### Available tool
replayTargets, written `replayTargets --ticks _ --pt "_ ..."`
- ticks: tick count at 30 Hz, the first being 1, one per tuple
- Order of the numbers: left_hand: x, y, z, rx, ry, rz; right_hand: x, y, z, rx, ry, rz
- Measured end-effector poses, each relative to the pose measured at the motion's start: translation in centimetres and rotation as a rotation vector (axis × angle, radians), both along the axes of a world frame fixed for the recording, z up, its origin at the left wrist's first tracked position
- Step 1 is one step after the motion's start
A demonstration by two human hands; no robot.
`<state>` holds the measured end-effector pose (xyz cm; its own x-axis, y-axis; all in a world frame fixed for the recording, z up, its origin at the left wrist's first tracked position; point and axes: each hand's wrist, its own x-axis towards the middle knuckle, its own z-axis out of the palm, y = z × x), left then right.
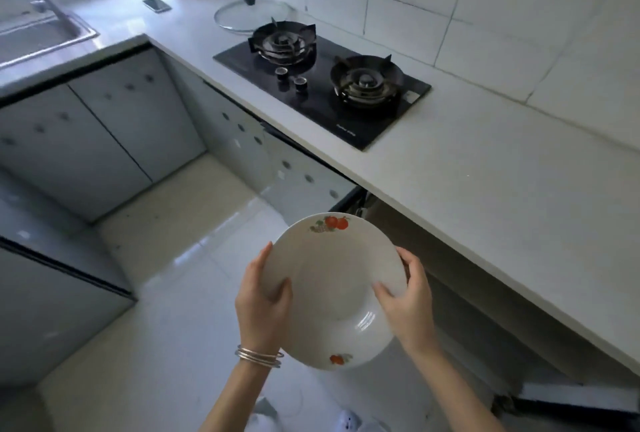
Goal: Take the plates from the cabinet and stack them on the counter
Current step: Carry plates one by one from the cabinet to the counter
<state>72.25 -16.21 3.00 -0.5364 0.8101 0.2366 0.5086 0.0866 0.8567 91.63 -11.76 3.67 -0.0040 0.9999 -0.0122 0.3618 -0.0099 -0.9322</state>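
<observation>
Gripping two stacked white plates (332,265) by the rim, thumbs on top, we hold them in our left hand (263,307) and right hand (408,303) above the floor (194,258), beside the open cabinet (450,268) under the counter (485,189).

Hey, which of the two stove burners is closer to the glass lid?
The far burner, on the side toward the sink: the glass lid lies right behind it. The other burner stands well apart from the lid.
</observation>
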Motion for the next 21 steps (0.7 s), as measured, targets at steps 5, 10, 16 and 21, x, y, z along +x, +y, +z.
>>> replayTargets --ticks 5,10,16,21 --pt "-8.0 -2.0 0.7 0.017 -0.095 0.160 -8.6 1.2 0.8 -0.011 0.068 0.201" --pt "-16.8 -4.8 1.2 0.046 -0.159 0.289 -18.6 0.9 1.4 -0.059 0.111 0.362" --pt "-27.6 -7.4 2.2 0.074 -0.206 0.375 -30.3 -0.2 2.3 -0.020 0.154 0.452" --pt "-34.5 -8.7 2.3 0.138 -0.325 0.430 -37.9 -0.8 2.9 -0.009 0.199 0.514"
